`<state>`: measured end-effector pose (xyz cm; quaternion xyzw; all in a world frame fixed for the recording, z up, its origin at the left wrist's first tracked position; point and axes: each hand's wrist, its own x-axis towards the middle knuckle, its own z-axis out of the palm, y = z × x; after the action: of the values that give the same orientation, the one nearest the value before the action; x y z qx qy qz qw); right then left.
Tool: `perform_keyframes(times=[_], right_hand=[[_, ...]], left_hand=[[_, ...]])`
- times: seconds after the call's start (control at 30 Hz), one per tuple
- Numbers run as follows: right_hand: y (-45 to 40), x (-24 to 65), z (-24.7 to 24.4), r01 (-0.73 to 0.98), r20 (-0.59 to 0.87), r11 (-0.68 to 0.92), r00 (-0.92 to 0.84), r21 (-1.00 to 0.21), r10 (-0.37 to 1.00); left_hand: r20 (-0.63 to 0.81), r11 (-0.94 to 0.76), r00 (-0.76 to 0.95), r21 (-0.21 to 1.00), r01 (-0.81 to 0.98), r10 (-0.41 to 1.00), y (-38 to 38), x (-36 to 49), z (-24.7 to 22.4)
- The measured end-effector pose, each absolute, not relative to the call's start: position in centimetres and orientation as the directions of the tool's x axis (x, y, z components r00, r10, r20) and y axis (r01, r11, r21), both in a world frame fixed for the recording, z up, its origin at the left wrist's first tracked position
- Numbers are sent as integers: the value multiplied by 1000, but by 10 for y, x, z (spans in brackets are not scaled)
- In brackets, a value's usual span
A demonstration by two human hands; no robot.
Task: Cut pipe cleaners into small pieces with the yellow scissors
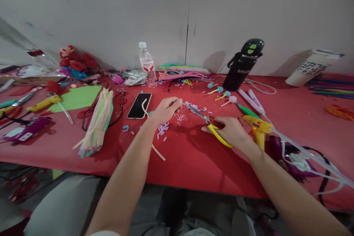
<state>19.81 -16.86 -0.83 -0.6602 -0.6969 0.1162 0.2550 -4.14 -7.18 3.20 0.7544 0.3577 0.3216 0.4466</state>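
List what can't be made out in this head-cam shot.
Head view: small piece in the left hand, mostly hidden by that hand and too tiny to identify.
Head view: handle loops of the scissors, partly covered by the right hand.
Head view: coloured stems, cut off by the right edge.
Head view: pale crumbs, too small to count.

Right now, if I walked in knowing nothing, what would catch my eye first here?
Probably the yellow-handled scissors in the right hand, near the middle of the table, their tips close to the left hand. Small lilac pieces scattered around the left hand stand out against the bright red tabletop. Toward the back, right of the middle, the black flask stands out against the pale wall.
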Motion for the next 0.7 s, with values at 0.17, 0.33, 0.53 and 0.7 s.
perform_keyframes(times=[0.17,0.33,0.53,0.7], right_hand=[[-168,197,-7,859,215,98,15,-503,976],[-171,195,-2,846,212,101,15,-523,977],[-172,195,-4,844,208,108,5,-525,978],[-171,196,-6,853,210,105,6,-512,978]], left_hand=[[161,-343,530,902,264,833,-70,-42,31],[186,-367,510,887,281,840,-70,-42,30],[176,-333,453,896,293,874,-71,-40,29],[191,-328,434,906,268,880,-70,-39,28]])
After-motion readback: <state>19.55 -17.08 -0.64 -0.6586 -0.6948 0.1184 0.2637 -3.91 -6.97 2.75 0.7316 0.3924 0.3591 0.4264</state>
